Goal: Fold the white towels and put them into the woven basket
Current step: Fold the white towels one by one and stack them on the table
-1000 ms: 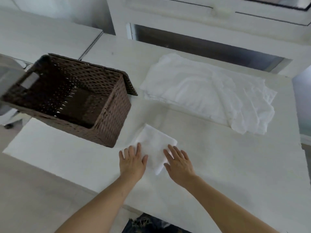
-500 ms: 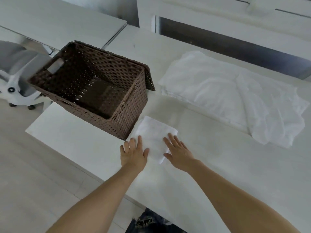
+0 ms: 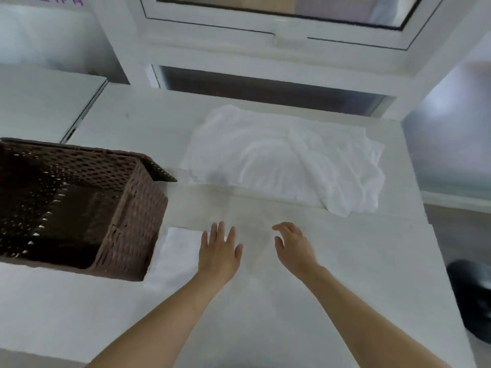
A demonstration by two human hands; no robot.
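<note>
Judging by its limp, thin look, probably light and soft, prone to unfolding if lifted by one corner; best taken with flat support under both short edges. Lay folded [image 3: 175, 257] on the surface [image 3: 345, 261], just beside the woven basket [image 3: 127, 235], not yet inside. Rested just left of the left hand [image 3: 219, 251], fingers straight and spread, its edge perhaps touching the cloth, though blurred there. Sat well apart from the right hand [image 3: 293, 247], held loosely curled over bare surface, gripping nothing. Farther back, spread unfolded: the pile of white towels [image 3: 287, 160], still awaiting folding.
</note>
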